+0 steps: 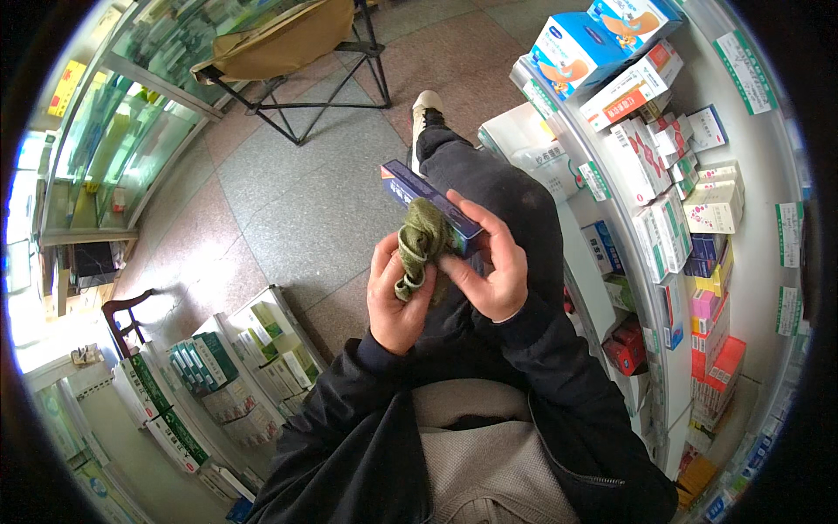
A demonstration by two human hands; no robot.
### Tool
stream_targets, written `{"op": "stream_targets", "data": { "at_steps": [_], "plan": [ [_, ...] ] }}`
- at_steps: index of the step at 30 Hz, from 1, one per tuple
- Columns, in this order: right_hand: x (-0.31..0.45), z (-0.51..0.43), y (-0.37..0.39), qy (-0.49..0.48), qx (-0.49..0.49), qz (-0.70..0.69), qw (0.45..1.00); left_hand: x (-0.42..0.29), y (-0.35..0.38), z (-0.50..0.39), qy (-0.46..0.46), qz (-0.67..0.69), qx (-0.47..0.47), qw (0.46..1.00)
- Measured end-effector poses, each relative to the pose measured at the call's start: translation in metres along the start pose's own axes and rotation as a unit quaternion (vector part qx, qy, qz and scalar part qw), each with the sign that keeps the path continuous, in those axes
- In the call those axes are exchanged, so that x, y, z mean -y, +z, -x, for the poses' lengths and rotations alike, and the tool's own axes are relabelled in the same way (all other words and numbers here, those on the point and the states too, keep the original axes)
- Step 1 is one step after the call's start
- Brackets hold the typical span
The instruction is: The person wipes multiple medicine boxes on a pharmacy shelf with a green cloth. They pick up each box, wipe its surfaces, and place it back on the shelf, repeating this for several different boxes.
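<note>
Bunched in my left hand (398,298) is an olive-green cloth (422,239) with a pale hem. My right hand (490,262) grips the near end of a long dark-blue carton (425,196), thumb below and fingers along its right side. The cloth lies against the left side of the carton, close to its near end. Both things are held in the air over my lap, with the carton's far end pointing away to the upper left. Part of the carton's lower face is hidden by the cloth and my fingers.
On my right, a shelf (753,275) carries several medicine boxes, with blue cartons (576,52) at its far end. More boxes stand on a lower-left shelf (285,308). A folding chair (281,46) stands ahead, near a glass cabinet (131,131). My leg (497,177) extends forward.
</note>
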State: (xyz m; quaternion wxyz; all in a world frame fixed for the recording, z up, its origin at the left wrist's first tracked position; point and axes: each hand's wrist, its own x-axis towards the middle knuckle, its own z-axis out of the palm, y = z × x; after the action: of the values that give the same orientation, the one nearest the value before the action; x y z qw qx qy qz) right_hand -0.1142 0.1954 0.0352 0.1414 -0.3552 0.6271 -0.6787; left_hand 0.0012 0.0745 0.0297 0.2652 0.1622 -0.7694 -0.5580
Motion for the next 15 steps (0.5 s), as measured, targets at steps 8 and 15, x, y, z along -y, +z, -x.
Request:
{"op": "stream_targets", "data": {
  "at_steps": [8, 15],
  "plan": [
    [-0.008, -0.004, -0.007, -0.031, -0.019, 0.116, 0.993, 0.000, -0.021, -0.006, -0.123, 0.205, -0.126, 0.963],
    [-0.003, 0.001, -0.002, -0.019, -0.015, 0.087, 0.996, -0.029, -0.021, -0.020, 0.106, -0.120, 0.024, 0.987]
  ]
}}
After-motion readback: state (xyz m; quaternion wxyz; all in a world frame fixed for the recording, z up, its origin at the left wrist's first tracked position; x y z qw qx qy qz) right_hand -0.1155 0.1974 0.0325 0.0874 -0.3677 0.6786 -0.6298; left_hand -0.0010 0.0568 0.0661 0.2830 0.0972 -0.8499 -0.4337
